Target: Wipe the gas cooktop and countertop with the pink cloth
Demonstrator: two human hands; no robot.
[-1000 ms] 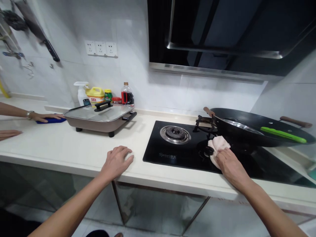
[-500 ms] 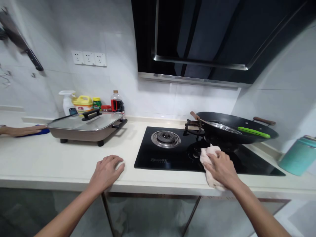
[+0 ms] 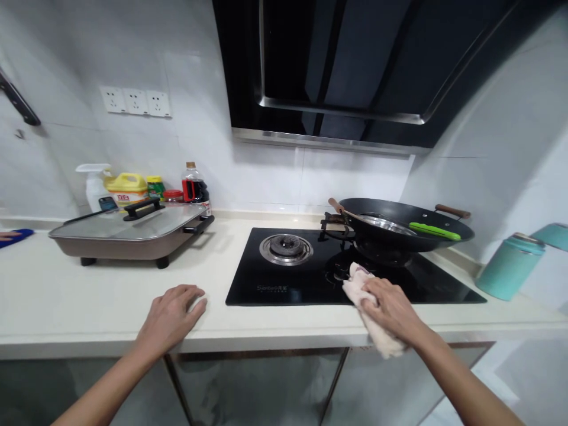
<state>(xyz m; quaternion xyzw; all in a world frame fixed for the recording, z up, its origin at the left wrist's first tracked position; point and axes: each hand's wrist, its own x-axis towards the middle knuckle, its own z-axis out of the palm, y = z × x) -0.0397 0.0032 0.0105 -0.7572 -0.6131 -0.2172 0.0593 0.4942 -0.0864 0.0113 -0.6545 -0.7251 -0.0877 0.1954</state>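
My right hand [image 3: 390,305] is closed on a pale pink cloth [image 3: 355,287], pressing it onto the front of the black glass gas stove [image 3: 284,290] beside the control knobs [image 3: 341,271]. The cloth's loose end hangs over the counter edge. My left hand [image 3: 172,313] rests on the white countertop [image 3: 106,302], left of the stove, with its fingers loosely bent and nothing held. A black wok [image 3: 381,236] sits over the right burner, with a green-handled utensil [image 3: 435,231] and a shiny metal piece inside it. The left burner [image 3: 286,247] is uncovered.
An electric pan [image 3: 115,242] with a glass lid stands at left, before a spray bottle [image 3: 95,189], a yellow jug [image 3: 128,188] and a dark sauce bottle [image 3: 195,186]. A teal canister [image 3: 510,269] is at right. Another person's hand [image 3: 6,236] touches a blue cloth [image 3: 20,235].
The view has shifted to the right, so things sit further left. My right hand keeps its grip on the cloth, whose lower end now hangs further down. My left hand still rests on the counter.
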